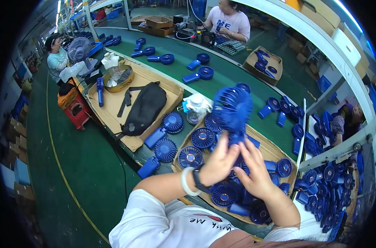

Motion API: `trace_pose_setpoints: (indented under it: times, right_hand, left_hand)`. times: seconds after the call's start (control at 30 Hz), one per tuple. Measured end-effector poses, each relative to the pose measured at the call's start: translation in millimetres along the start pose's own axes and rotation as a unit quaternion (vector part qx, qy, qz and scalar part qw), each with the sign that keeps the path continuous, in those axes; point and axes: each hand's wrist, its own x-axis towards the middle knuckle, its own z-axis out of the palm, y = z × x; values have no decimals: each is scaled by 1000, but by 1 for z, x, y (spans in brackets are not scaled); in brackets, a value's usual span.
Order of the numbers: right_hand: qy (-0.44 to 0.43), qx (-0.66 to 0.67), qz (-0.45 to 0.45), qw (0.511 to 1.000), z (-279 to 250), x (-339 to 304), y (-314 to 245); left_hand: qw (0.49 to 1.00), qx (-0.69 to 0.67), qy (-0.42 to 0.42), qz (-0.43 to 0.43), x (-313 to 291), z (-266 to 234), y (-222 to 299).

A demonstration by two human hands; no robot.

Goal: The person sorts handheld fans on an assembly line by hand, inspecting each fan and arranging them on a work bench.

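A blue handheld fan (232,108) stands upright over the carton tray, its round head slightly blurred. My left hand (218,162) is closed around its handle; a pale bangle and a dark wristband sit on that wrist. Beside it, my right hand (257,172) has its fingers stretched toward the handle and its thumb apart. Whether those fingertips touch the handle is hard to tell. Below both hands, a shallow cardboard tray (274,149) holds several more blue fans (224,195). Two folded fans (165,150) lie on the bench left of the tray.
A cardboard tray (148,71) at left carries a black bag (146,108) and a round tin (119,78). Spaced-out fans (205,72) lie on the green conveyor (163,76). Fans pile up (326,190) at right. Co-workers sit across (233,22), at far left and at right.
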Motion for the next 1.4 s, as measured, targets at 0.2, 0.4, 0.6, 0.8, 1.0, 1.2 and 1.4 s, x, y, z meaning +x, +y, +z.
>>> trace_pose_setpoints:
  times: [0.2,0.4,0.6,0.8,1.0,1.2,1.4]
  right_hand:
    - [44,55,31,997,50,107,37]
    - [-10,39,156,987,113,167,83]
    - [24,153,116,981,143,192,106]
    - [24,251,114,961,160,206,113]
    - [23,15,-28,999,112,209,42]
    - [142,-312,-171,924,99,208,-18]
    - [123,-328,-138,927,118,185,-10]
  left_hand:
    - [981,-171,82,-49,7,-107,43]
    - [965,-229,91,-89,0,-172,40]
    - [947,-309,71,-46,6,-194,35]
    - [953,-271,130,-29,14,-200,29]
    - [959,-191,207,18,15,-200,35]
    - [968,-1,201,154,31,-188,32]
    - [968,-5,202,151,40,-188,21]
